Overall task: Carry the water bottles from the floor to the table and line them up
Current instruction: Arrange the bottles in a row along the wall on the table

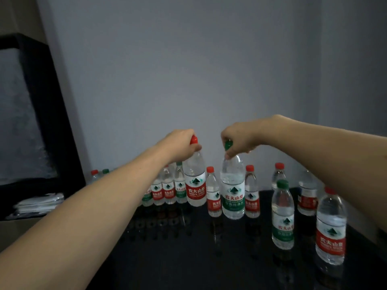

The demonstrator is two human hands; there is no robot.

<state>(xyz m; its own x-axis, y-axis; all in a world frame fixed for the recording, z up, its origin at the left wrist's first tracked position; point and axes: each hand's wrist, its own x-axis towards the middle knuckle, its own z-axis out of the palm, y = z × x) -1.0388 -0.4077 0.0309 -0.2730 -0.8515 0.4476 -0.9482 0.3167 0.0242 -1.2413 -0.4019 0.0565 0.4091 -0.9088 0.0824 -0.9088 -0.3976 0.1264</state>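
Clear bottles: red-capped bottle point(195, 181) bears a red-and-white label; green-capped bottle point(233, 191) a green-and-white label. Counter point(188, 258) glossy black. Wall point(188, 70) grey.

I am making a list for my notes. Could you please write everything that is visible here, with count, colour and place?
large clear plastic bottle with red cap and red label: one, back row, held at the cap
large clear plastic bottle with green cap and green label: one, back row centre, held at the cap
small clear plastic bottles: about a dozen, red or green caps, back row and right side
glossy black table: one, under the bottles
black-framed shelf unit: one, left
folded white items: some, on the shelf unit
left hand: grips the red cap
right hand: pinches the green cap
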